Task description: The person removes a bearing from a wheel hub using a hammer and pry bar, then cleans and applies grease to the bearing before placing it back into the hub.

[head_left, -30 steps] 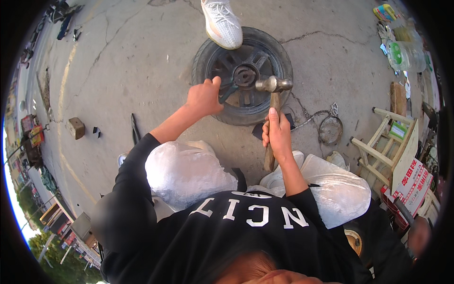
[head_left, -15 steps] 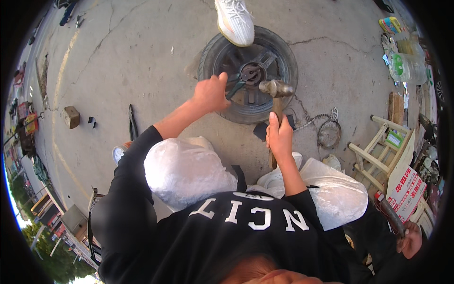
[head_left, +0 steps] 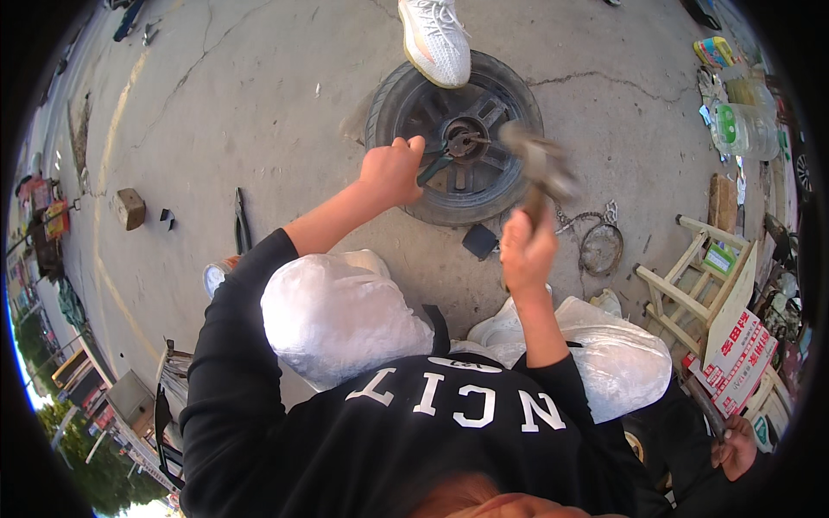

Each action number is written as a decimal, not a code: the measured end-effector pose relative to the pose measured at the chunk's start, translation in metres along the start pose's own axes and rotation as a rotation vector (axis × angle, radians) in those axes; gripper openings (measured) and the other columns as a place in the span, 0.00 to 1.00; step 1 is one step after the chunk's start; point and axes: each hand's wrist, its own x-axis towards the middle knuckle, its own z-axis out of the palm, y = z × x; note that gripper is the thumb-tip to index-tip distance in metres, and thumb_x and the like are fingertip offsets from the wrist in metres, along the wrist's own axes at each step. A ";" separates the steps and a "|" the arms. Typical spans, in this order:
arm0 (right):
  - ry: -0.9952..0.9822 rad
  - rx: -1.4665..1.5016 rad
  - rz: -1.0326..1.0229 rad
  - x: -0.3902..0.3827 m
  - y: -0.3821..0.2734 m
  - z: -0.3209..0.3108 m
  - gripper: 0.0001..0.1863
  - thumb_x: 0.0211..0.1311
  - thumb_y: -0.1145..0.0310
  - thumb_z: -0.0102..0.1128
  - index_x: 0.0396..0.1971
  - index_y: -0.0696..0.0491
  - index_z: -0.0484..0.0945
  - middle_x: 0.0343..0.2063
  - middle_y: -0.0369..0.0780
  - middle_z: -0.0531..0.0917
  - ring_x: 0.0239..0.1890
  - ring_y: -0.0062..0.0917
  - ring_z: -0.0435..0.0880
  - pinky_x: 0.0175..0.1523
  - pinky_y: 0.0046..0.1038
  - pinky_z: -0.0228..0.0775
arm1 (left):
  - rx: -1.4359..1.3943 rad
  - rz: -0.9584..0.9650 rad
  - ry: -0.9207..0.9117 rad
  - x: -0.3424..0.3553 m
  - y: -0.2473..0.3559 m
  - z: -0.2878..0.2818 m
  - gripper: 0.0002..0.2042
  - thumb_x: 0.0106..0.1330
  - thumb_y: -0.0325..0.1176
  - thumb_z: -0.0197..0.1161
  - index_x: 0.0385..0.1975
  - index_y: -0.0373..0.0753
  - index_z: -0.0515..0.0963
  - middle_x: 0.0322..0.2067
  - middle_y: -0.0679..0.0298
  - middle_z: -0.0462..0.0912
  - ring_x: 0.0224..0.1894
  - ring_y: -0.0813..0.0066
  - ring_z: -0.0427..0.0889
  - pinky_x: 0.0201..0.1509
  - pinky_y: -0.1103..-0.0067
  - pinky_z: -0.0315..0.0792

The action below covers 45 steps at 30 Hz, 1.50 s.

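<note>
- Wheel: dark spoked rim with tyre, lying flat on the concrete ground in front of the person.
- Hub: at the wheel's centre; the tip of the green-handled tool lies over it. Whether the tip grips a part cannot be told.
- Left hand: closed in a fist around the handles of the green-handled tool, at the left side of the wheel.
- Right hand: wrapped around the handle of the hammer, near the lower right edge of the wheel. The hammer head is blurred and overlaps the right edge of the tyre in this view.
- White shoe: overlaps the upper edge of the tyre, toe directed toward the person; contact cannot be confirmed.
- Dark flat piece: on the ground just beside the lower edge of the tyre.
- Chain: on the ground to the right of the right hand, next to a round metal piece.
- Pliers: on the ground left of the person's knee.
- Block: on the ground farther left, near a small black piece.
- Wooden stool: at right, tipped over; a clear plastic bottle is located beyond it.
</note>
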 end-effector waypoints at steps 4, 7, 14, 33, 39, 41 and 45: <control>-0.254 0.116 0.449 -0.016 0.020 0.002 0.22 0.72 0.50 0.48 0.36 0.57 0.69 0.14 0.35 0.70 0.11 0.18 0.69 0.16 0.23 0.61 | 0.012 -0.025 0.004 0.003 -0.003 -0.007 0.28 0.45 0.41 0.72 0.42 0.36 0.65 0.37 0.49 0.79 0.37 0.51 0.84 0.37 0.64 0.79; -0.140 0.438 0.573 -0.014 0.020 -0.009 0.23 0.73 0.49 0.47 0.37 0.58 0.69 0.13 0.34 0.67 0.10 0.17 0.66 0.12 0.21 0.59 | 0.008 -0.031 -0.021 -0.003 -0.003 -0.001 0.29 0.45 0.41 0.71 0.43 0.36 0.65 0.37 0.50 0.80 0.37 0.50 0.84 0.38 0.64 0.79; 0.188 0.073 0.541 0.053 0.097 -0.040 0.26 0.69 0.47 0.51 0.35 0.60 0.74 0.18 0.41 0.76 0.14 0.27 0.75 0.20 0.30 0.67 | -0.270 -0.083 -0.005 -0.010 -0.013 -0.020 0.31 0.43 0.43 0.70 0.45 0.34 0.67 0.31 0.50 0.80 0.33 0.52 0.83 0.37 0.64 0.76; 0.699 0.765 0.577 0.080 0.239 -0.101 0.24 0.73 0.48 0.43 0.43 0.55 0.77 0.34 0.38 0.79 0.32 0.22 0.73 0.35 0.27 0.67 | -2.088 -0.750 -0.091 -0.173 -0.150 0.123 0.09 0.65 0.37 0.60 0.38 0.41 0.70 0.28 0.68 0.71 0.28 0.78 0.69 0.32 0.80 0.66; 0.309 1.253 0.027 0.074 0.148 -0.178 0.38 0.54 0.32 0.56 0.44 0.56 0.76 0.38 0.36 0.80 0.25 0.21 0.64 0.25 0.23 0.55 | -1.976 -0.648 -0.288 -0.130 -0.144 0.141 0.13 0.64 0.39 0.61 0.42 0.39 0.71 0.30 0.66 0.76 0.31 0.74 0.75 0.33 0.76 0.70; 0.186 1.239 -0.083 0.067 0.112 -0.188 0.39 0.45 0.33 0.64 0.43 0.55 0.80 0.39 0.35 0.81 0.28 0.21 0.65 0.32 0.24 0.56 | -1.965 -0.612 -0.361 -0.108 -0.145 0.151 0.16 0.65 0.40 0.61 0.46 0.37 0.70 0.34 0.63 0.77 0.33 0.72 0.77 0.36 0.73 0.74; 0.005 1.341 -0.238 0.062 0.047 -0.202 0.34 0.41 0.38 0.70 0.40 0.51 0.84 0.36 0.31 0.83 0.31 0.20 0.66 0.39 0.25 0.55 | -1.885 -0.643 -0.502 -0.076 -0.127 0.146 0.20 0.65 0.39 0.61 0.52 0.35 0.68 0.41 0.57 0.77 0.37 0.66 0.81 0.44 0.65 0.80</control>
